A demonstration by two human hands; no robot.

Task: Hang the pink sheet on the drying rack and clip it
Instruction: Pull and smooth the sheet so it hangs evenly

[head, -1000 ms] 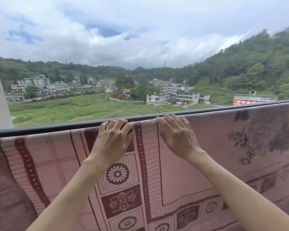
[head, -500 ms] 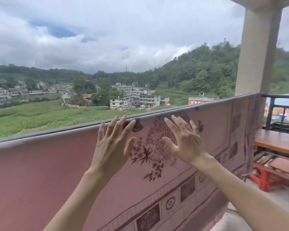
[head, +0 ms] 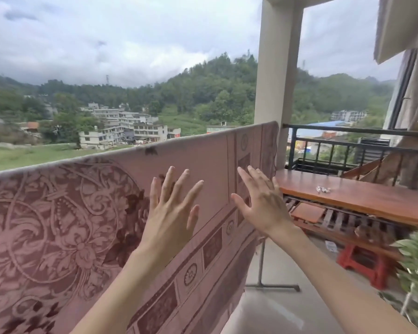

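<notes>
One pink sheet [head: 65, 213] with a darker floral and medallion pattern hangs draped over the top bar of the drying rack, filling the left and centre of the view and ending at its right edge just before the white pillar [head: 276, 80]; only one leg and foot of the drying rack [head: 263, 280] show below the sheet's right end. Two bare hands are raised in front of the cloth. The left hand [head: 171, 213] has its fingers straight and spread, and whether they touch the sheet cannot be told. The right hand [head: 263, 206], just beside it, is also spread flat, holding nothing. Farther right stands one long wooden table [head: 362, 201] carrying a small cluster of clips [head: 323, 189], too small to count, with one red stool [head: 362, 263] beneath.
</notes>
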